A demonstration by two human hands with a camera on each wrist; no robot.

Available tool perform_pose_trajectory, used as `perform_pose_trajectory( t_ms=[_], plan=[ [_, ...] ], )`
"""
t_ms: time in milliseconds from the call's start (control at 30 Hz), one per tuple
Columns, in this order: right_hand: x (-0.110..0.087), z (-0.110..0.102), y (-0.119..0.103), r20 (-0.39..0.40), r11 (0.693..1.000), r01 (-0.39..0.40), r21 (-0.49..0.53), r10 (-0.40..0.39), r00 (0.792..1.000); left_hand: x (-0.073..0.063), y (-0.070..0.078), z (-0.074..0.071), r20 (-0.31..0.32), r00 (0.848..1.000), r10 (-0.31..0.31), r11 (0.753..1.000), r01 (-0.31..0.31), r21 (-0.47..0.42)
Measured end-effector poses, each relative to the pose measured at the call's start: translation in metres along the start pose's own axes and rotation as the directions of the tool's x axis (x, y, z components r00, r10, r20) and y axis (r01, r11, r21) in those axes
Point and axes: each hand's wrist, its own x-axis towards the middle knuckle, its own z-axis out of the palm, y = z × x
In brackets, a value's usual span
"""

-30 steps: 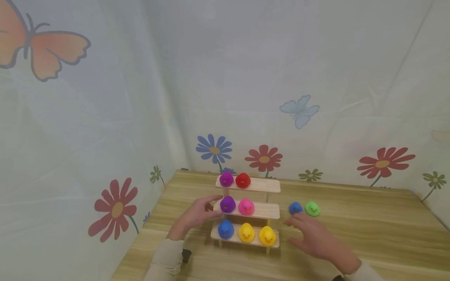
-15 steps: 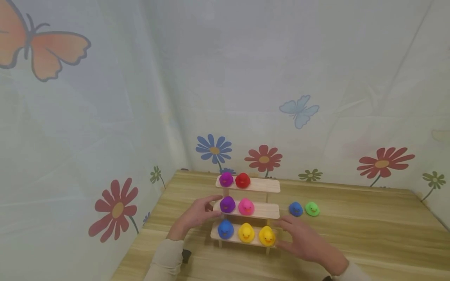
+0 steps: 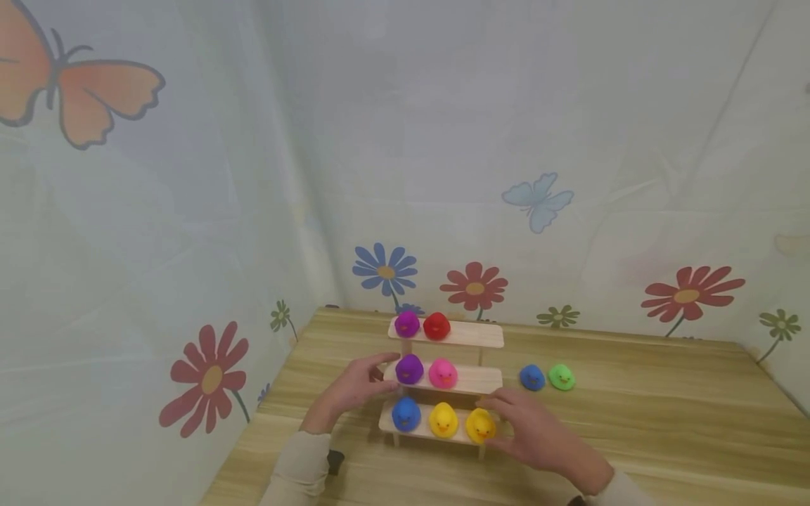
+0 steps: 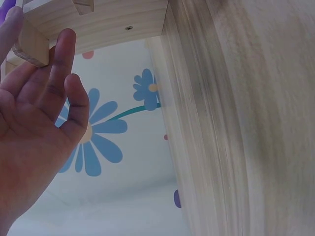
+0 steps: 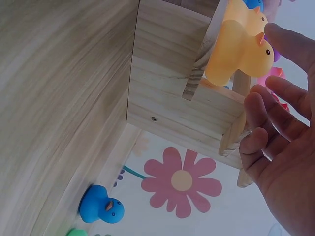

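Observation:
A three-tier wooden display rack [image 3: 487,380] holds small rubber ducks. My left hand [image 3: 354,383] grips the left end of its middle shelf, beside a purple duck [image 3: 409,370]; in the left wrist view, thumb and fingers lie on either side of the shelf end [image 4: 32,44]. My right hand [image 3: 534,432] is at the right end of the bottom shelf, thumb and fingers spread around the right yellow duck [image 3: 481,426]. In the right wrist view the thumb [image 5: 290,44] is close by that duck's head, and the other fingers are loosely bent beside the rack.
A blue duck [image 3: 532,377] and a green duck [image 3: 561,377] sit on the wooden table [image 3: 658,400] right of the rack. Another blue duck [image 3: 406,414] and yellow duck [image 3: 444,420] share the bottom shelf. Pink [image 3: 443,373], red [image 3: 436,326] and magenta [image 3: 408,324] ducks stand higher.
My right hand has moved left, from near the loose blue duck to the right yellow duck on the bottom shelf. The left hand has stayed at the middle shelf's end.

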Motion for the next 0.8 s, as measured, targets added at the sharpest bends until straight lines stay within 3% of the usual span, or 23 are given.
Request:
perform_pose_trajectory(
  t_ms=[433,800],
  plan=[
    [0.003,0.004,-0.003,0.094,0.998,-0.04,0.044,0.036,0.995,-0.001,-0.001,0.0,0.003,1.0,-0.01,1.0,0.01,0.019],
    [0.004,0.013,0.001,0.09,0.998,-0.025,0.061,0.02,0.996,-0.002,0.001,0.0,-0.002,1.0,-0.007,1.0,0.007,0.009]
  ],
)
